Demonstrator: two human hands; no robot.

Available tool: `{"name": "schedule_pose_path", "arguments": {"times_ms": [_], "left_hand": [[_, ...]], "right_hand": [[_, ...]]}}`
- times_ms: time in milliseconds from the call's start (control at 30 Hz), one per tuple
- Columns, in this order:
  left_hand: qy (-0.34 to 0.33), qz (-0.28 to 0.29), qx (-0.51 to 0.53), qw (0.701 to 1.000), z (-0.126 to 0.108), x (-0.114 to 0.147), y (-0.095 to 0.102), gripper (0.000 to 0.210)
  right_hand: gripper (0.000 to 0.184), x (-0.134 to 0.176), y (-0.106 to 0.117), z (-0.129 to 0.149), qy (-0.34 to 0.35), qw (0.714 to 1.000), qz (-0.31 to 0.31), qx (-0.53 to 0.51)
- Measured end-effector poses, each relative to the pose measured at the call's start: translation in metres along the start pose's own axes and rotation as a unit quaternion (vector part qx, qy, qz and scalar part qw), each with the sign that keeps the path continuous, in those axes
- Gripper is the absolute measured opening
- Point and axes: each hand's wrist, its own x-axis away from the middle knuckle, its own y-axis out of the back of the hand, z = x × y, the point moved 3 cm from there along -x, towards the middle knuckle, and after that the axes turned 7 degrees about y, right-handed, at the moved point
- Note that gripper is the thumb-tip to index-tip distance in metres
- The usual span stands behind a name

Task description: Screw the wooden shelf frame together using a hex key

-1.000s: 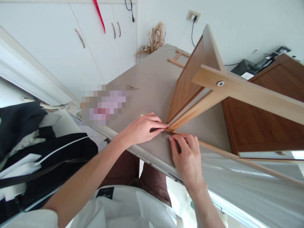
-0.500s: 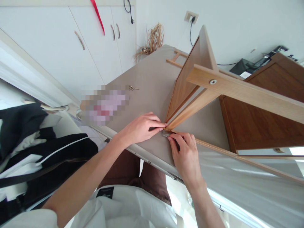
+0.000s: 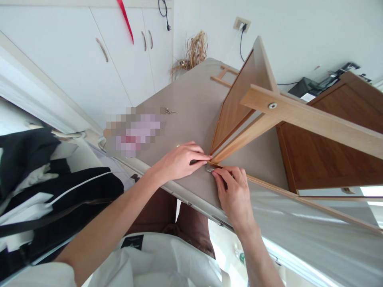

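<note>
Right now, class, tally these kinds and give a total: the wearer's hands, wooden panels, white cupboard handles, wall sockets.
Hands: 2 (left hand, right hand)
Panels: 2 (upright panel, dark panel)
Cupboard handles: 3
Wall socket: 1
Total: 8

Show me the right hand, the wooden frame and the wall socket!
Right hand [image 3: 235,191]: head view, on the back of the hand.
Wooden frame [image 3: 311,118]: head view, on its upper beam.
Wall socket [image 3: 243,21]: head view, on its plate, above the plugs.
</note>
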Motion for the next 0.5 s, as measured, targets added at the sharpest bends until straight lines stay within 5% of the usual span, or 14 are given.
{"name": "schedule_pose_path", "arguments": {"times_ms": [500], "left_hand": [[0.005,0.01,0.006,1.0,0.0018,0.0007,-0.0012,0.026]], "right_hand": [[0.015,0.0039,0.0038,0.0064,0.044,0.998,0.043,-0.026]]}}
